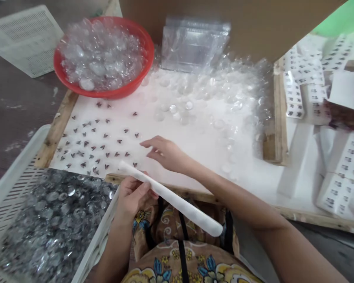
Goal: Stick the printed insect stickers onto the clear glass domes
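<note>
My left hand [137,192] grips a long white strip [182,206] near its upper left end, thumb on top. The strip slants down to the right across my lap, and its visible face looks plain. Above the white tabletop [177,161] hovers my right hand [166,154], fingers apart and pointing left, with nothing visible in them. Left of that hand, many small dark fly-shaped pieces [102,147] lie scattered on the white surface. Farther back, loose clear round plastic pieces [189,105] are spread out, some of them blurred.
A red basin [106,94] heaped with clear plastic pieces stands at the back left. A white crate [100,239] of similar pieces is at lower left. Wooden edging [279,118] borders the work surface. Strips printed with dark figures [340,181] lie at right, beneath a cardboard box [247,27].
</note>
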`<state>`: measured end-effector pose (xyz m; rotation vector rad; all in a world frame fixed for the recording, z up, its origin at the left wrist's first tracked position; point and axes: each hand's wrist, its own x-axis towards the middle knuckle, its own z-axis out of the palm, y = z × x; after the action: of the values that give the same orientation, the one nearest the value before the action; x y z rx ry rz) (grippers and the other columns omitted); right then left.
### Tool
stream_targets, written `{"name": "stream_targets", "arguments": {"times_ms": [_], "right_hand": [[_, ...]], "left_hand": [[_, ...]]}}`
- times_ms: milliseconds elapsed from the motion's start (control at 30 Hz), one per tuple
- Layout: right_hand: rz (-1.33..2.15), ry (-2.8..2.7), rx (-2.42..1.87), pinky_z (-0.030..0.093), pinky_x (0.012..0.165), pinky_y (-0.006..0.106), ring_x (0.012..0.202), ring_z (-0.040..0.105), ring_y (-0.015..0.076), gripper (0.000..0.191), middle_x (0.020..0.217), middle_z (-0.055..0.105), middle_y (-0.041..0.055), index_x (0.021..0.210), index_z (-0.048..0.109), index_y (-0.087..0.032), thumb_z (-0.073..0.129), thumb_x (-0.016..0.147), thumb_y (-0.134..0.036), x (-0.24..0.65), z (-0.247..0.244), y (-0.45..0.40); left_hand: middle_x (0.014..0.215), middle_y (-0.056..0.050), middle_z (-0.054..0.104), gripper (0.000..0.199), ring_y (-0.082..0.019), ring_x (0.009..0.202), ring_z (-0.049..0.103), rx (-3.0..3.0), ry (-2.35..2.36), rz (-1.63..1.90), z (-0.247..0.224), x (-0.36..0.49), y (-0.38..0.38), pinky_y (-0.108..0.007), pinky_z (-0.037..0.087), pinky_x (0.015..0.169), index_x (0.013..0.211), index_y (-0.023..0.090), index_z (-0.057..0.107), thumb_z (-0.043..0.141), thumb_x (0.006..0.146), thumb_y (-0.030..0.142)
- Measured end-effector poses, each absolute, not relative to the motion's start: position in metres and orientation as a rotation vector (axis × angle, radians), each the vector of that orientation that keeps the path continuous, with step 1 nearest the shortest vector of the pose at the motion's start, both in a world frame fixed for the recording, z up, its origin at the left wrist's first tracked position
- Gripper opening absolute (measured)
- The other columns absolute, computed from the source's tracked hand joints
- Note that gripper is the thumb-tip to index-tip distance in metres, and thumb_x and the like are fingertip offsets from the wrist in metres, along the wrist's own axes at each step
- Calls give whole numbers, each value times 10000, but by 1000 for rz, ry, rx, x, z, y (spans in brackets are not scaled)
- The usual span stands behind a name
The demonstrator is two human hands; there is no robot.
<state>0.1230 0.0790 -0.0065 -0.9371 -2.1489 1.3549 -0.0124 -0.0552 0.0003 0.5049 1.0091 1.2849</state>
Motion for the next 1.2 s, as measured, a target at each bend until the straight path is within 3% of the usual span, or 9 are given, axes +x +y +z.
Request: {"name": "stream_targets", "arguments": {"times_ms": [167, 300, 400, 500, 600, 667, 767, 1033, 1200], "right_hand": [[1339, -2032, -929, 578, 785, 298, 917, 677, 155, 207, 1051, 705, 74, 1121, 675, -202, 556, 952, -200, 193, 18, 64], [1152, -2067, -789, 550, 939, 388, 1216, 581, 218, 337, 1311, 609, 138, 1285, 604, -209, 590, 947, -220, 198, 31, 59], [1189, -2171, -542, 478, 1038, 419, 1261, 542, 218, 244, 1301, 626, 118, 1183, 658, -216, 600, 946, -211, 191, 36, 65], [1491, -2136, -410, 529, 836, 309, 916, 645, 152, 117, 950, 707, 58, 965, 695, -191, 579, 953, -201, 196, 33, 68], [1746, -1871, -690, 483, 645, 252, 707, 606, 119, 92, 763, 660, 13, 880, 668, -170, 625, 912, -245, 209, 25, 63], [1809, -1747, -945, 437, 577, 235, 628, 569, 106, 74, 680, 617, -20, 870, 660, -170, 636, 881, -239, 217, 21, 56], [1745, -1748, -1197, 393, 545, 227, 589, 532, 98, 51, 637, 601, -35, 855, 669, -176, 626, 860, -203, 220, 17, 48], [1128, -1861, -1349, 534, 725, 281, 784, 647, 145, 131, 927, 690, 43, 1043, 639, -200, 597, 919, -201, 245, -2, 31], [675, -2247, -1550, 513, 980, 544, 1294, 506, 365, 707, 1435, 484, 200, 1445, 458, -239, 766, 823, -375, 308, -5, 17]], "left_hand": [[394, 89, 372, 489, -70, 213, 300, 337, 598, 1279, -19, -9, -40, -214, 250, 219, 563, 240, 463, 833, 656, 547], [321, 113, 254, 597, -68, 160, 141, 266, 575, 1102, -33, 14, -35, -246, 151, 180, 517, 259, 366, 820, 601, 638], [318, 88, 318, 583, -94, 161, 234, 298, 508, 924, -36, 29, -40, -250, 225, 192, 520, 255, 381, 768, 660, 669], [400, 46, 474, 471, -122, 242, 442, 443, 488, 817, -29, 31, -46, -243, 387, 263, 593, 229, 518, 788, 692, 603], [825, -41, 727, 333, -158, 569, 703, 578, 763, 938, -12, 25, -47, -248, 577, 492, 1041, 234, 683, 716, 835, 493], [1195, -56, 704, 542, -194, 902, 747, 712, 1059, 1127, -1, 24, -45, -300, 633, 774, 1326, 323, 580, 774, 820, 336], [1223, -72, 697, 488, -236, 1019, 726, 821, 1260, 1261, 6, 31, -38, -344, 621, 892, 1251, 264, 659, 801, 789, 330], [957, -28, 755, 237, -142, 716, 734, 634, 1479, 1367, -11, 57, -17, -260, 655, 689, 996, 185, 743, 775, 816, 336], [944, -22, 750, 209, -147, 713, 737, 579, 1503, 1423, -15, 44, -11, -266, 655, 667, 939, 175, 747, 790, 792, 317]]}}
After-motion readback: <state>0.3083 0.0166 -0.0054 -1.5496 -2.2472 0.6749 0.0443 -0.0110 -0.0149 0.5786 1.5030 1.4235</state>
